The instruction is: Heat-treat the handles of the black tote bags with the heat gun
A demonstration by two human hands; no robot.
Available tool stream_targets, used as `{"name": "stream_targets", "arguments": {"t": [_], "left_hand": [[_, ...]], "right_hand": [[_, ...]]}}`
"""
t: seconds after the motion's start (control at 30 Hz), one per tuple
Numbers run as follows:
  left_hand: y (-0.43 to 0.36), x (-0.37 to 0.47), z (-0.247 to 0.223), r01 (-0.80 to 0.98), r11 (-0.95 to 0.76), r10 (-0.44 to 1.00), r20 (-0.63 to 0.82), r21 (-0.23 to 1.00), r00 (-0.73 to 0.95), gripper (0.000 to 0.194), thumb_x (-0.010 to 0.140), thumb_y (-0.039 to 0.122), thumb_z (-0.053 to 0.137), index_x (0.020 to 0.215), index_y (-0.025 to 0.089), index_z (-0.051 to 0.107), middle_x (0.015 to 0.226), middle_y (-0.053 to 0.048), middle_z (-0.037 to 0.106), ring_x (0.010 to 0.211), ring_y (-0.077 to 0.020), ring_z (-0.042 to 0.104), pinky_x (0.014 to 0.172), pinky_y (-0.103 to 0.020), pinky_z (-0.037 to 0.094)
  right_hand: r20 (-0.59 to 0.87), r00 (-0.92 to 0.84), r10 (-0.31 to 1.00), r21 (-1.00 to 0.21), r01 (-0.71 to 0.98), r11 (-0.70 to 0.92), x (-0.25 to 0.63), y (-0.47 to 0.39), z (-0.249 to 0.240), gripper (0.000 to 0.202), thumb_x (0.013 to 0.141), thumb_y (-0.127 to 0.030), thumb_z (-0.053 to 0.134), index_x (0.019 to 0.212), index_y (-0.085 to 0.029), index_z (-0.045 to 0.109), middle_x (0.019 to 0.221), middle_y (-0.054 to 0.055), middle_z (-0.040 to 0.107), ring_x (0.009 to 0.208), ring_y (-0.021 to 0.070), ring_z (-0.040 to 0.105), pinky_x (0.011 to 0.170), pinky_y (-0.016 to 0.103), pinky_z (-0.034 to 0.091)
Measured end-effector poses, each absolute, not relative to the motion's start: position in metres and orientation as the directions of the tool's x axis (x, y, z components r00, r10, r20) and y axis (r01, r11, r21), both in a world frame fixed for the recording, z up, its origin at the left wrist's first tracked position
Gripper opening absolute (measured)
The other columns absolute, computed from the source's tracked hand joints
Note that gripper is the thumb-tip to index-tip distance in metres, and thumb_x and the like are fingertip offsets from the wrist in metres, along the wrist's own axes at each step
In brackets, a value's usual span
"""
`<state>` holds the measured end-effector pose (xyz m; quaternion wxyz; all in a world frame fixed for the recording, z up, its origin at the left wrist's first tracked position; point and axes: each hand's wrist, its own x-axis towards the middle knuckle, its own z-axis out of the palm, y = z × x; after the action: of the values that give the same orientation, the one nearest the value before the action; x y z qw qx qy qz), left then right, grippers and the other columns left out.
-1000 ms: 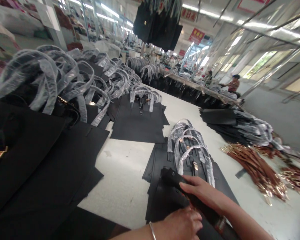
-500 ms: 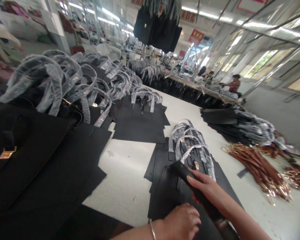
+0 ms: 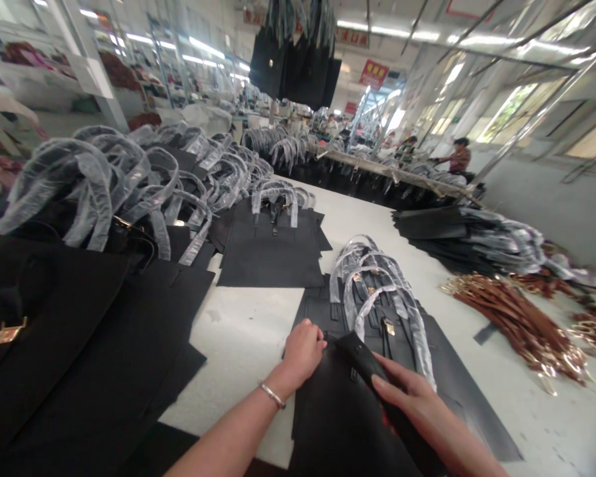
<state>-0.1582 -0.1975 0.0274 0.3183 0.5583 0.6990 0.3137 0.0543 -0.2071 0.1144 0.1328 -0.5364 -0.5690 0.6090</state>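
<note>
In my right hand [image 3: 410, 391] is a long black tool [image 3: 365, 361], its tip pointing up and left over a stack of black bag panels [image 3: 338, 411]. My left hand [image 3: 302, 348], with a silver bangle at the wrist, has its fingers curled at the top left edge of the upper panel. Whatever the fingertips pinch is too small to name. Plastic-wrapped handles [image 3: 377, 278] loop up behind both hands, and a gold clasp [image 3: 389, 326] shows beneath them.
Black bag pieces [image 3: 74, 331] with wrapped handles fill the left side. Another stack [image 3: 273, 255] lies farther back on the white table [image 3: 243, 324]. Brown straps [image 3: 516, 324] with gold hooks and more black pieces [image 3: 432, 232] lie at right. A person [image 3: 459, 158] is in the background.
My left hand has moved up and left to the panel's top edge, its fingers now together. My right hand still holds the black tool, moved slightly down. The view has shifted a little.
</note>
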Motion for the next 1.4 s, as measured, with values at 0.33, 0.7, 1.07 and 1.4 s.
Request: {"name": "stream_targets", "arguments": {"t": [0.33,0.7,1.07,1.4], "left_hand": [[-0.175,-0.163,0.014,0.003,0.442,0.896,-0.442,0.897,0.052,0.018,0.082,0.009,0.053,0.099,0.007,0.057,0.060,-0.005,0.067,0.063,-0.0188,0.070,0.055,-0.023,0.053],[-0.171,-0.165,0.008,-0.081,0.403,0.913,-0.394,0.912,0.105,0.016,0.072,0.019,0.069,0.081,0.008,0.060,0.059,-0.007,0.068,0.063,-0.0199,0.070,0.054,-0.023,0.054],[-0.175,-0.170,0.003,-0.053,0.366,0.924,-0.356,0.929,0.143,0.028,0.074,0.036,0.071,0.077,0.010,0.060,0.057,-0.006,0.067,0.056,-0.0158,0.067,0.055,-0.021,0.051],[-0.187,-0.186,0.019,-0.048,0.262,0.899,-0.226,0.964,0.375,0.023,0.069,0.016,0.056,0.086,0.008,0.069,0.055,0.000,0.063,0.041,-0.0055,0.049,0.042,-0.015,0.034]], "right_hand": [[-0.485,-0.385,0.785,-0.854,0.403,-0.330,0.054,-0.215,0.098,0.081,0.075,-0.053,0.065,0.142,-0.015,0.039,0.061,-0.003,0.061,0.046,0.0133,0.056,0.042,0.022,0.042],[-0.471,-0.374,0.799,-0.869,0.352,-0.348,0.060,-0.216,0.086,0.081,0.073,-0.053,0.066,0.139,-0.014,0.040,0.067,-0.002,0.064,0.047,0.0136,0.058,0.042,0.023,0.045],[-0.431,-0.375,0.820,-0.892,0.312,-0.326,0.063,-0.217,0.087,0.083,0.075,-0.054,0.065,0.143,-0.016,0.036,0.070,-0.001,0.064,0.049,0.0145,0.057,0.045,0.025,0.046],[-0.457,-0.431,0.778,-0.879,0.351,-0.322,0.048,-0.223,0.090,0.076,0.077,-0.049,0.064,0.141,-0.015,0.039,0.066,-0.002,0.063,0.047,0.0136,0.057,0.044,0.024,0.044]]}}
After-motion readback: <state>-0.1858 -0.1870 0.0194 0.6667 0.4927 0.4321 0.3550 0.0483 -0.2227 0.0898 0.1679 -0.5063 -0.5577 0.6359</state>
